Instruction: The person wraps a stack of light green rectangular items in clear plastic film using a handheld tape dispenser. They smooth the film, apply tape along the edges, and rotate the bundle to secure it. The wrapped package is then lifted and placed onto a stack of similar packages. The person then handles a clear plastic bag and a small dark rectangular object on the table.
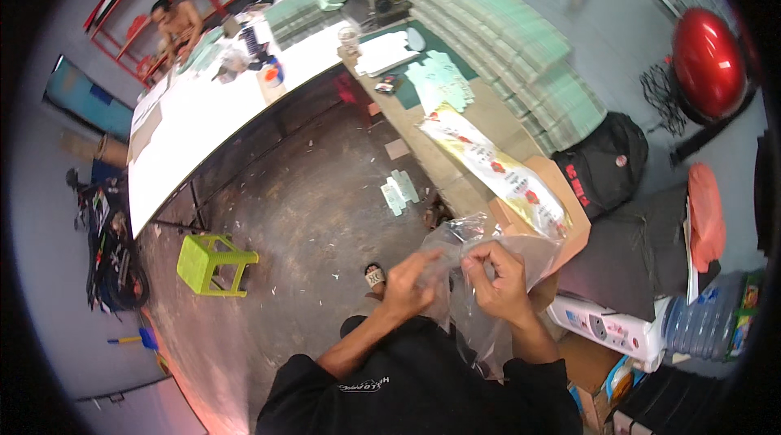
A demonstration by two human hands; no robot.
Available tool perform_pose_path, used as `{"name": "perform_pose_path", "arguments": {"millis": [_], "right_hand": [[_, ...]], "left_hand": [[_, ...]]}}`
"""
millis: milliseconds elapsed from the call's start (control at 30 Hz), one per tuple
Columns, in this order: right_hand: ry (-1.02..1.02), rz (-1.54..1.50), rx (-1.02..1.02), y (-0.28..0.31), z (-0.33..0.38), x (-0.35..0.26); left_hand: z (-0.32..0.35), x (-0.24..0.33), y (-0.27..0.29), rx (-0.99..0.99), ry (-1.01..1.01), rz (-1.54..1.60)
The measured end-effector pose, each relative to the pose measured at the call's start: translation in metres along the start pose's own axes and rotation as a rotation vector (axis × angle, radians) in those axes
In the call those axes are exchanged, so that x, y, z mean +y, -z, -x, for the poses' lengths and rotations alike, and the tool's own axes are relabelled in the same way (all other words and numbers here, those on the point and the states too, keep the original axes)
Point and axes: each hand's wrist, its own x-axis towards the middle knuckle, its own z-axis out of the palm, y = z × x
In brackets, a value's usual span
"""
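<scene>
A thin clear plastic bag (460,230) is stretched out in front of my body, its loose part hanging between my forearms. My right hand (498,282) pinches its edge with thumb and bent fingers. On the other side my left hand (407,287) is closed on the film too, its fingertips slightly blurred. Just beyond the hands, an open cardboard box (579,227) sits at the end of the worktable. Across that box and the table lies a long white and yellow plastic packet (488,162) printed with red flowers.
Stacked pale green sheets (496,20) line the worktable's (460,195) far side. A black backpack (610,162) and a water bottle (708,317) are at right. A green stool (213,264) stands left on the floor. Another person (177,26) sits behind the white table (195,130).
</scene>
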Motion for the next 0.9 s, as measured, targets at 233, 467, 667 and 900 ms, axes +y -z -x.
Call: {"name": "perform_pose_path", "arguments": {"millis": [233, 467, 667, 900], "right_hand": [[0.015, 0.065, -0.010, -0.099, -0.072, -0.044], [0.098, -0.094, -0.085, -0.214, -0.159, -0.086], [0.154, -0.171, 0.044, -0.255, -0.260, -0.102], [0.013, -0.193, 0.001, -0.315, -0.397, -0.058]], "left_hand": [[0.010, -0.076, 0.193, 0.378, 0.150, -0.209], [0.025, -0.188, 0.364, 0.403, 0.352, -0.365], [0.013, -0.238, 0.501, 0.245, 0.450, -0.100], [-0.011, -0.291, 0.612, 0.295, 0.407, 0.339]]}}
